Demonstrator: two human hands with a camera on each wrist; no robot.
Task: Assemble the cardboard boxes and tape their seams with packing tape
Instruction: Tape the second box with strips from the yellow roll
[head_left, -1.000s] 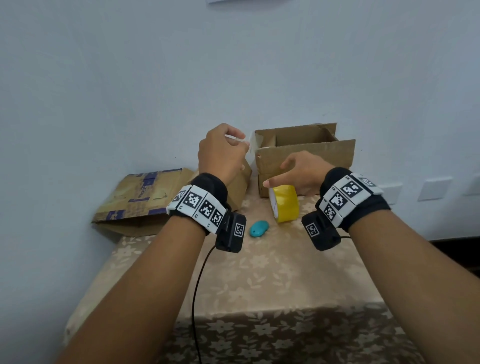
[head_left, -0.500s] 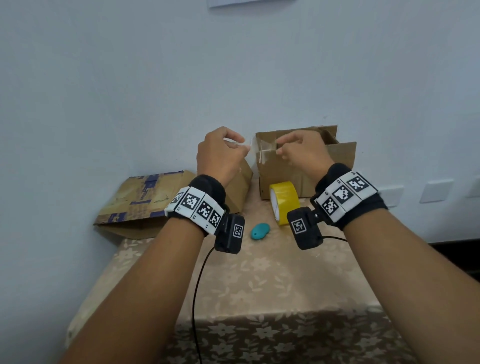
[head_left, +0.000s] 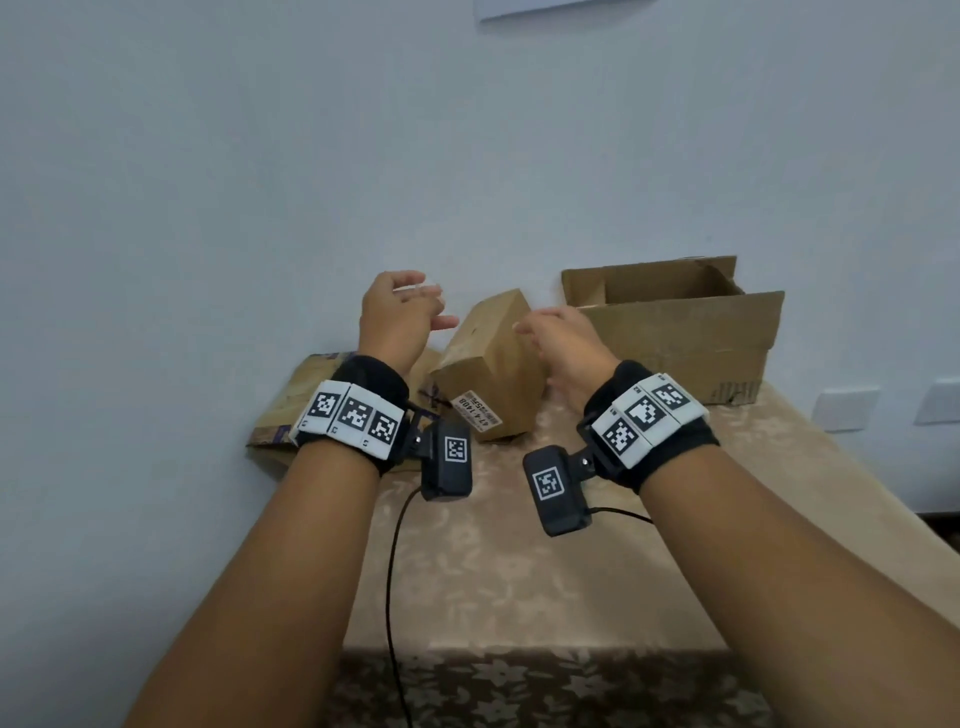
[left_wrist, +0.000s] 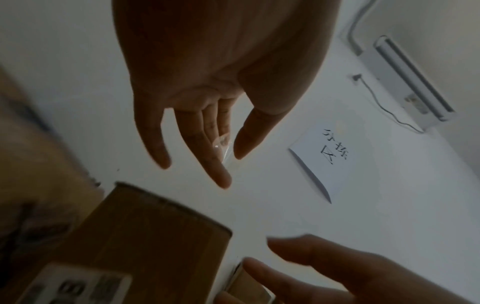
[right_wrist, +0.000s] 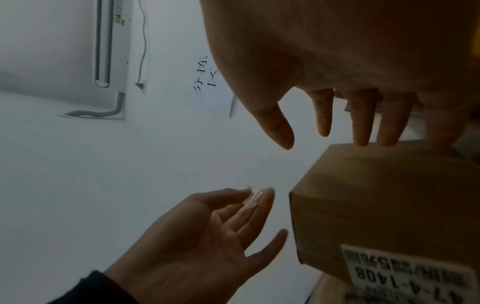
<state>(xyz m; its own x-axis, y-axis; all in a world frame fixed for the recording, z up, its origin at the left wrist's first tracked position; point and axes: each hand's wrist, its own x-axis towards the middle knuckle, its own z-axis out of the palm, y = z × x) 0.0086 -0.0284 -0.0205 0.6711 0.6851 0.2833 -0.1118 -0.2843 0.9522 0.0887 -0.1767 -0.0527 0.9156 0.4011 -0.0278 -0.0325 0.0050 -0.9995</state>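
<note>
The small closed box (head_left: 488, 371) has a white sticker (right_wrist: 413, 273) on its side, and the big numbers on it say 47-4-1408; the tiny words under them are too blurry to read. A white paper (left_wrist: 323, 153) on the wall has three hand-drawn Chinese signs, 分拣区. The bands on both wrists (head_left: 353, 418) carry black-and-white square code marks, with no words to read.

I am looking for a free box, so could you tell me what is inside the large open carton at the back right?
Inside the open carton only bare cardboard walls show; its floor is hidden behind the front wall.
</note>
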